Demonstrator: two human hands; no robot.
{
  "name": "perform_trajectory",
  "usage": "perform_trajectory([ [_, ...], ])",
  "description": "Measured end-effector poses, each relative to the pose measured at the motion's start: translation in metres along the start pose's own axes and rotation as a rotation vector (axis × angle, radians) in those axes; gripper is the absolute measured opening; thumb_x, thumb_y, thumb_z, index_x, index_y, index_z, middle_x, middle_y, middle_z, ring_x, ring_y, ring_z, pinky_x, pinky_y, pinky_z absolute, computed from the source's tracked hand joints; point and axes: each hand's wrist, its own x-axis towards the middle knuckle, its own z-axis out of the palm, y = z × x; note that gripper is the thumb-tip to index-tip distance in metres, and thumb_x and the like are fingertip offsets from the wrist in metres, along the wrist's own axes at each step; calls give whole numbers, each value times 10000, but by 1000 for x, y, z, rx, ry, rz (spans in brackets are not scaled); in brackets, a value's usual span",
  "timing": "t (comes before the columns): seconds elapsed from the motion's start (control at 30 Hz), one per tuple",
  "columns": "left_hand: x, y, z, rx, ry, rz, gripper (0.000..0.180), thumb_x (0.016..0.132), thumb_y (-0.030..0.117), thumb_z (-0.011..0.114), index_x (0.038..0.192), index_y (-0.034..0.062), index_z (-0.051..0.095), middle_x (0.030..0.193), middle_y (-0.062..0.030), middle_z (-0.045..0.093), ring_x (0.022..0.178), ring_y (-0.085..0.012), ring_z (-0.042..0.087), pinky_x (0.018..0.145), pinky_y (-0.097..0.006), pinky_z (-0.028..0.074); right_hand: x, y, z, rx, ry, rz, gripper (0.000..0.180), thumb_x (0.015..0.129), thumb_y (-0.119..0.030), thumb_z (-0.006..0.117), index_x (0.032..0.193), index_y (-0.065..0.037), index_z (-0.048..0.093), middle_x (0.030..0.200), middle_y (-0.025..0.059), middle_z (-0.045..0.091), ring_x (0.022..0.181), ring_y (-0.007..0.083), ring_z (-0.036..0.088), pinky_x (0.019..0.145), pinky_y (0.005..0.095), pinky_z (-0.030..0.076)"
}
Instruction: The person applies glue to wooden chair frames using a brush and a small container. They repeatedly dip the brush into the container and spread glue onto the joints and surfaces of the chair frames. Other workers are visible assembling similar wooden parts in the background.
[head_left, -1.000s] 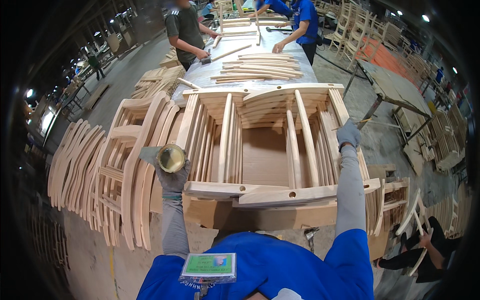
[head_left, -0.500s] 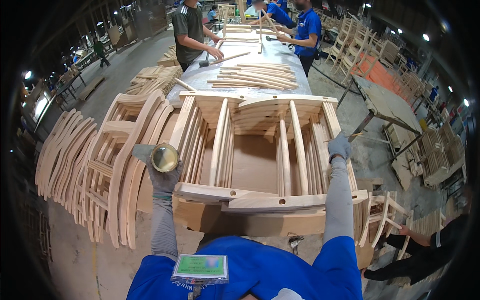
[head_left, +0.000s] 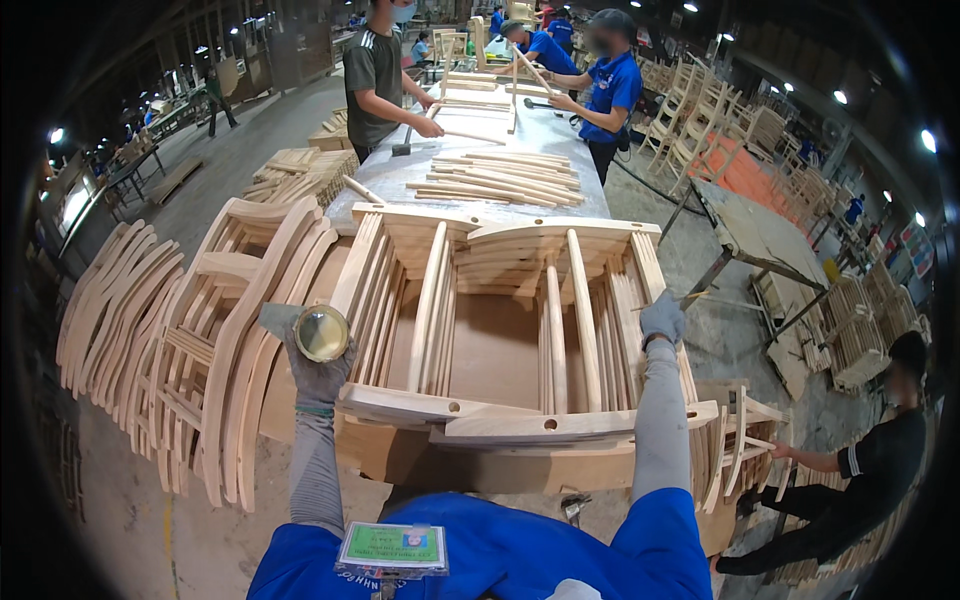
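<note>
In my gloved left hand [head_left: 318, 378] is a round cup [head_left: 322, 333] with a pale yellowish substance inside. A flat grey pointed piece [head_left: 279, 319] sticks out beside it; what it is I cannot tell. My right hand [head_left: 662, 318], also gloved, closes on a thin wooden stick [head_left: 692, 296] by the right side of the stacked wooden frames. These chair frames [head_left: 500, 424] lie piled before me, with curved rails and round rungs [head_left: 582, 320]. Holes show in the near rails. My left hand is at the pile's left edge.
Curved chair parts [head_left: 215, 350] stand stacked at left. Loose rods [head_left: 495, 178] lie on the long table [head_left: 390, 185] ahead, where co-workers [head_left: 375, 80] handle wooden pieces. A metal-legged table [head_left: 760, 225] stands at right. Another person [head_left: 880, 450] handles frames at near right.
The view has tilted up, so the scene sits lower. Both my hands keep their hold. The co-worker at far left has raised a rod off the table; the person at near right shows more fully.
</note>
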Motion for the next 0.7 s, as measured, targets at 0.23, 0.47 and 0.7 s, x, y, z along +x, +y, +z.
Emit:
perform_trajectory([
  [0.23,1,3,-1,-43,-63,-1,604,828,569,536,1253,145,472,1188,-138,528,1095,-305,518,852,-465,483,-1,-3,-6,-1,-9,12,284,809,-158,516,1072,-50,503,1035,221,600,970,362,589,787,453,476],
  [0.47,0,-1,7,-35,6,-7,536,850,586,478,1214,193,500,1139,-74,567,1012,-267,579,808,-466,504,0,-1,-3,-7,-49,22,299,813,-168,512,1092,-62,485,1011,203,618,939,356,608,779,454,478],
  [0.7,-1,-2,9,-30,3,5,531,846,577,494,1211,193,507,1146,-66,565,1014,-262,577,804,-466,504,6,3,3,-41,-49,12,303,819,-184,515,1099,-75,483,1014,195,624,922,349,621,752,456,487],
])
